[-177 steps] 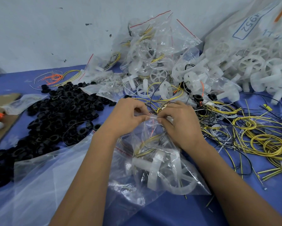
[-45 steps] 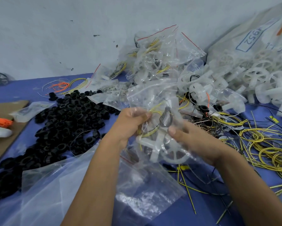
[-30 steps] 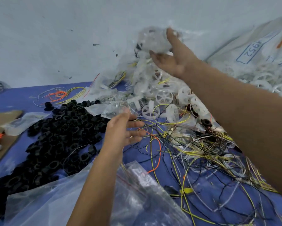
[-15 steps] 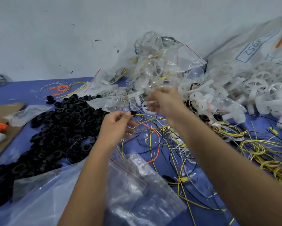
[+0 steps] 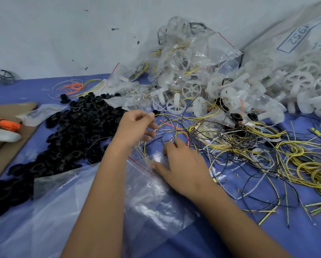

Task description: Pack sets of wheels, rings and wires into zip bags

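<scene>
the left hand (image 5: 137, 125) pinches thin wires (image 5: 176, 131) near the middle of the bench (image 5: 211, 243), it seems a black one. the right hand (image 5: 182, 168) lies with relaxed fingers on the empty zip bags (image 5: 156, 202) at the front edge. black rings (image 5: 78, 131) are piled at left, white wheels (image 5: 295, 84) at the far right corner.

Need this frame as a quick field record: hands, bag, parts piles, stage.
left hand: pinching thin wires above the table
right hand: fingers on the mouth of an empty zip bag
rings: black heap, left of the hands
loose wires: yellow, black, white tangle, right of the hands
wheels: white pile, far right
packed bags: heaped against the wall
stage: new bag not yet filled
</scene>
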Action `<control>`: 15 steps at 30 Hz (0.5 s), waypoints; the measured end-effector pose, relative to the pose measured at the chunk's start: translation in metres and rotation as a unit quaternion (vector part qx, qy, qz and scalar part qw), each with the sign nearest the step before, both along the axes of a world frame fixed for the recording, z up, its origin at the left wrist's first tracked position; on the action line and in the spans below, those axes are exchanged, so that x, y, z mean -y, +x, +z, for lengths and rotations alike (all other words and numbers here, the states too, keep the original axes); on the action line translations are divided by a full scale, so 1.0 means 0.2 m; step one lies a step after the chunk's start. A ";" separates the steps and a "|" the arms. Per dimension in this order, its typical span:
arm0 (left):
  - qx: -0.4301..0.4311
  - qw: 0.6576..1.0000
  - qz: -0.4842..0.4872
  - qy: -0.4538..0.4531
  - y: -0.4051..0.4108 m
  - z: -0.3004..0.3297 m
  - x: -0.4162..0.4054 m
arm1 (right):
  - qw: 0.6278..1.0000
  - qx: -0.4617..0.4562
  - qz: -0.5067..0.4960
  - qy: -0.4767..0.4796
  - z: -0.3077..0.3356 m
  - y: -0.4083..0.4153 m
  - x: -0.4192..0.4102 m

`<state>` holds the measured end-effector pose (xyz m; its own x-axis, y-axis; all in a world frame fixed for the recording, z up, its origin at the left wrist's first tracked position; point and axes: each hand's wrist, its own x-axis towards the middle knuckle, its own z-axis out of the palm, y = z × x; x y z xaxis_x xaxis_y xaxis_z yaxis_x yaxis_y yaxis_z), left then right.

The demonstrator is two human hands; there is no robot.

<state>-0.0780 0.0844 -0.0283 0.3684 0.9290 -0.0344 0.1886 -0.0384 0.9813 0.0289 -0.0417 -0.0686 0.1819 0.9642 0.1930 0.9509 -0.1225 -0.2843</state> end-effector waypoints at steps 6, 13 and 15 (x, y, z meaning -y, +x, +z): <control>-0.057 0.992 -0.113 0.028 -0.02 0.02 0.01 | 0.993 -0.092 0.039 0.058 0.00 0.05 0.00; -0.071 0.973 -0.212 0.048 0.00 0.01 0.04 | 0.963 -0.170 -0.011 0.208 0.02 0.21 -0.01; -0.084 0.970 -0.218 0.063 -0.01 0.01 0.03 | 0.940 -0.261 -0.025 0.219 0.05 0.26 -0.02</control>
<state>-0.0795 0.0789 -0.0259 0.7264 0.6868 -0.0247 0.2846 -0.2680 0.9204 0.0819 -0.0387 -0.0584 0.4052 0.8006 0.4414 0.6635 0.0746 -0.7444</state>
